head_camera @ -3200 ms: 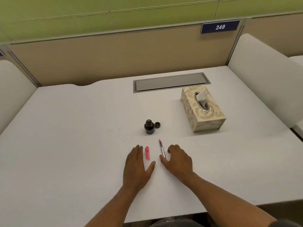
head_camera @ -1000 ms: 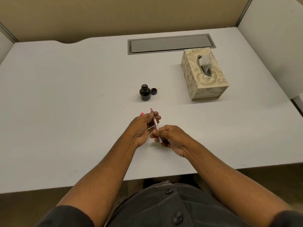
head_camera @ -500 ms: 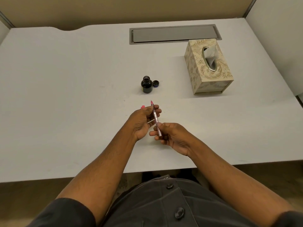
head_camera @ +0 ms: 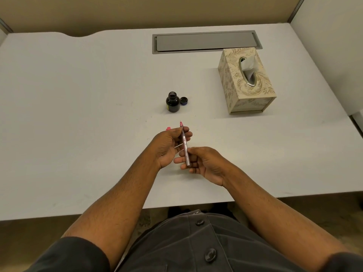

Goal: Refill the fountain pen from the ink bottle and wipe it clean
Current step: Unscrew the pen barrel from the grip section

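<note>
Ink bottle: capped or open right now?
Open. The ink bottle stands upright with its mouth bare; its cap lies beside it on the desk.

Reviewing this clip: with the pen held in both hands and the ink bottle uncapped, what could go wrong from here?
1. The ink bottle stands open, its cap beside it; a reaching hand might tip it.
2. The pen, gripped by left hand and right hand, points nib-first and could drip before tissue box is reached.

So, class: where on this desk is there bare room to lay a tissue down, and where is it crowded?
Bare desk lies wide open left of the ink bottle, and between the bottle cap and the tissue box. It is crowded just below the bottle, where the left hand and right hand hold the pen.
</note>
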Available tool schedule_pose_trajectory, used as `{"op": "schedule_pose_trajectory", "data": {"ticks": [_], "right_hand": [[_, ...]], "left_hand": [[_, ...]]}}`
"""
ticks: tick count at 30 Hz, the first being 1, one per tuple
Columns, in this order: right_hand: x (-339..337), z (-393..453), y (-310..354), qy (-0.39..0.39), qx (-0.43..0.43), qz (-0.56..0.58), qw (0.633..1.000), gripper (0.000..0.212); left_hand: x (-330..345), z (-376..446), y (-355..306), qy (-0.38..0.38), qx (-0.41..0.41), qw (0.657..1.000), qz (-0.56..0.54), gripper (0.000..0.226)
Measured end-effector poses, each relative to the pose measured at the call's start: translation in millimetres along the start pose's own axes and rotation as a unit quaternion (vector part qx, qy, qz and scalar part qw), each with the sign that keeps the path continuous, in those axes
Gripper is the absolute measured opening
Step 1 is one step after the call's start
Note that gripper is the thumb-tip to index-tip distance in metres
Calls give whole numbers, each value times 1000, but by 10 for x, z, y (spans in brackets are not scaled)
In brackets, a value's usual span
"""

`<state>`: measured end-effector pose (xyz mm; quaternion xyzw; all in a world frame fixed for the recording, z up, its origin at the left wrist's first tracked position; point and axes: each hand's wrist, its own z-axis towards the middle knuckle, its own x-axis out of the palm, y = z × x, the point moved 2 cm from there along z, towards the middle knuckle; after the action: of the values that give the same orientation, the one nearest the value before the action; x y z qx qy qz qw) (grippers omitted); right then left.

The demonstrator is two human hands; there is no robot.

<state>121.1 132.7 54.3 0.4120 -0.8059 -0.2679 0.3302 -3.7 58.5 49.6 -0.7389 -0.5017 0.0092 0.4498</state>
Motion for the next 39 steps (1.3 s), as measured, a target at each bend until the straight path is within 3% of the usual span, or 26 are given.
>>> {"op": "schedule_pose_trajectory", "data": {"ticks": [3, 7, 10, 14, 23, 31, 39], "right_hand": [[5, 5, 10, -20, -14, -24, 999, 20], [23, 8, 15, -9, -1, 1, 1000, 36], [32, 2, 26, 4, 5, 23, 1000, 34], [28, 9, 36, -18, -20, -28, 999, 26], [9, 17, 42, 3, -14, 3, 1000, 39], [-23, 44, 34, -36, -32, -45, 998, 11], [-16, 34, 28, -7, -11, 25, 1000, 33]], "left_hand": [[11, -5, -1, 3, 2, 1000, 3, 21], [23, -11, -6, 3, 0, 1000, 3, 21], [13, -7, -14, 0, -2, 1000, 0, 20], [21, -10, -23, 2, 3, 1000, 6, 21], [34, 9, -26, 2, -6, 1000, 14, 20], [72, 20, -33, 6, 1, 1000, 19, 21], [79, 27, -34, 3, -3, 1000, 22, 21]]}}
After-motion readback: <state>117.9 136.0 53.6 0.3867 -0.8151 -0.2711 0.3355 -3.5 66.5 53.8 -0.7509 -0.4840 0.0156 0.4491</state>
